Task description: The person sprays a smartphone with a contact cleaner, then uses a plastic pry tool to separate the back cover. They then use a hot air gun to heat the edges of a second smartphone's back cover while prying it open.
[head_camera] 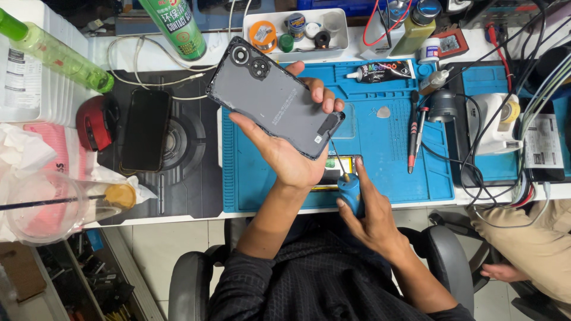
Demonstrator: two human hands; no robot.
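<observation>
Cluttered with cables, bottles and tools, the table (178, 202) is carrying a blue mat (386, 154). Above it a grey phone (275, 98) is being held tilted, back up, the left hand (285, 151) clamped along its edges. It is judged light, stiff, slick and breakable; edges are best gripped. A blue screwdriver (350, 190) is being pinched by the right hand (372, 220).

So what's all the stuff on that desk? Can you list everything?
Phone: 1, grey, back up, in left hand.
Screwdriver: 1, blue handle, in right hand.
Second phone: 1, black, on dark mat.
Work mat: 1, blue, desk middle.
Spray can: 1, green, top.
Bottle: 1, green, top left.
Glue tube: 1, black, on mat.
Tray: 1, white, top.
Left hand: grips phone.
Right hand: grips screwdriver.
</observation>
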